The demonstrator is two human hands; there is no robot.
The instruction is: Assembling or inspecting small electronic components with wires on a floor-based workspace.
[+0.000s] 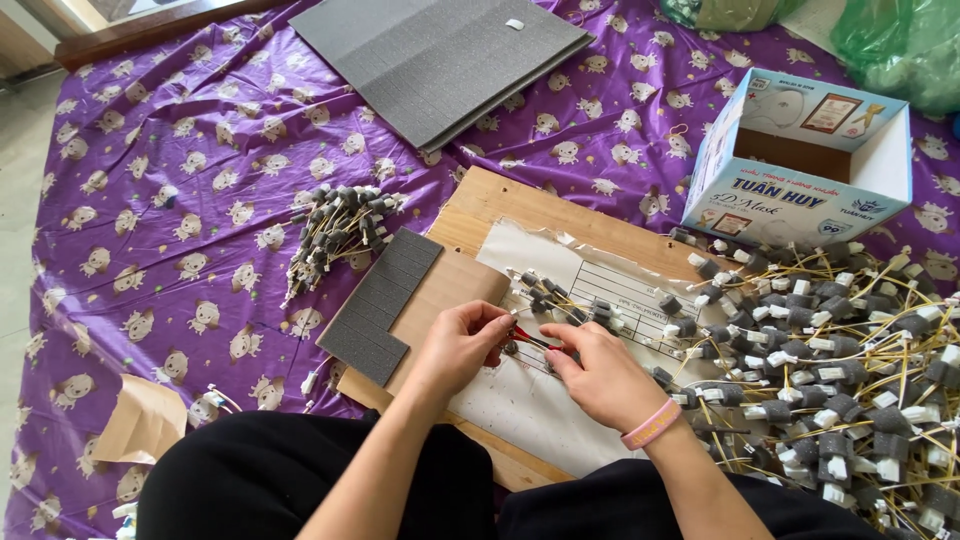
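Your left hand [462, 345] pinches a small white-tipped piece [512, 316] between thumb and forefinger, fingers drawn narrow around it. Your right hand [598, 378], with a pink band [651, 424] at the wrist, is closed on a red-handled tool [535, 341] whose long axis runs slantwise from its fingers up toward the left fingertips. So the piece lies just beyond the tool's tip, to the left of the right fingers and touching the left ones; the left hand is the nearer. Both work over a paper sheet [520, 400] on a wooden board [490, 200]. Just past the fingertips lie a few loose foam-capped wires [560, 300]; well to the right of the right hand is the big heap of them [850, 380]. Left of the left fingers lies a grey foam strip [385, 305] on cardboard, and beyond it a smaller wire bundle [335, 230].
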